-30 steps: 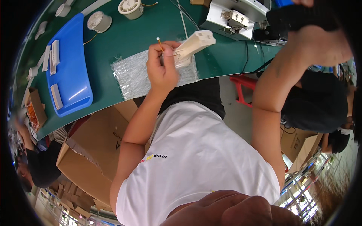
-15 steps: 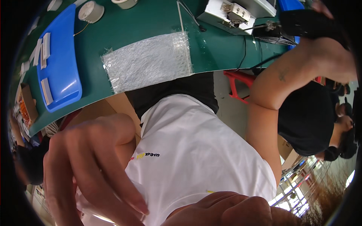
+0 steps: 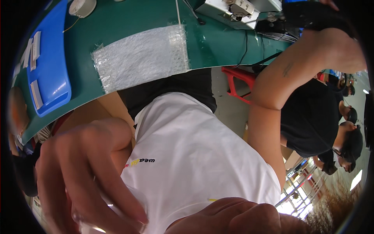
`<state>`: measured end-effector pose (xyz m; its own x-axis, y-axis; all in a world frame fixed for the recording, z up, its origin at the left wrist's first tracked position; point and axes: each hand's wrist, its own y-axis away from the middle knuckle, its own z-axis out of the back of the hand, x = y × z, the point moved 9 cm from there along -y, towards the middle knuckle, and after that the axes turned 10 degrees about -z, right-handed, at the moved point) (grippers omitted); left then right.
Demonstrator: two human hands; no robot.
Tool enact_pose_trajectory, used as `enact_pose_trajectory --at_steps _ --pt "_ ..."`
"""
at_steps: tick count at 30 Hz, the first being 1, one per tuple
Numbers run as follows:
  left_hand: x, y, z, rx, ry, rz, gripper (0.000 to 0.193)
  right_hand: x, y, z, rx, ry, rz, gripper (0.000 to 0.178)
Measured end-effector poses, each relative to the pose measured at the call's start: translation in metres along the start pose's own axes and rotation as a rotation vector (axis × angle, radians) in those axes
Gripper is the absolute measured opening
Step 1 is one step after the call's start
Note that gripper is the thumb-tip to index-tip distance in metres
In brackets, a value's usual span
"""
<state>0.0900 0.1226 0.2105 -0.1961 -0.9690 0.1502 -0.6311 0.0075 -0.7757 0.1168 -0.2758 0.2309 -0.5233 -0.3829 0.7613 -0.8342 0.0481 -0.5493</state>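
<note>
My left hand [image 3: 82, 167] is raised close in front of my white shirt [image 3: 187, 144] at the lower left, its fingers bent downward. Behind the fingertips shows a clear, shiny edge [image 3: 91, 226], too hidden to name. On the other side my right forearm [image 3: 296, 74] is bent up from the elbow toward the upper right. A dark, blurred object [image 3: 319, 17] lies across its end. It hides most of my right hand, whose grip does not show. Neither hand touches the green table.
Bubble wrap [image 3: 140, 56] lies at the green table's [image 3: 85, 50] near edge. Left of it sits a blue tray [image 3: 50, 62] with white strips [image 3: 36, 93], below a white spool [image 3: 82, 7]. A metal device [image 3: 230, 13] with cables stands far right. A red stool [image 3: 237, 84] and people [image 3: 311, 117] are on the right.
The table, tray and bubble wrap have shifted left and up in the picture. My left hand stays raised with fingers bent. A blurred skin-coloured shape has appeared at the left edge.
</note>
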Motion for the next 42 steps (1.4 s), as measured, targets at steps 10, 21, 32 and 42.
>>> enact_pose_trajectory --at_steps 10,21,32,42 --pt "-0.003 0.115 0.153 -0.274 -1.683 0.390 0.026 -0.006 0.009 -0.174 0.045 -0.188 0.162 0.086" --pt "0.006 0.120 0.140 -0.031 -1.870 0.304 0.028 -0.055 0.007 -0.171 -0.063 -0.096 0.139 0.082" --pt "0.005 0.122 0.141 -0.057 -1.842 0.327 0.027 -0.064 0.013 -0.166 -0.094 -0.099 0.087 0.081" --pt "0.006 0.115 0.141 -0.039 -1.842 0.310 0.026 -0.022 0.001 -0.167 -0.257 0.314 0.293 0.071"
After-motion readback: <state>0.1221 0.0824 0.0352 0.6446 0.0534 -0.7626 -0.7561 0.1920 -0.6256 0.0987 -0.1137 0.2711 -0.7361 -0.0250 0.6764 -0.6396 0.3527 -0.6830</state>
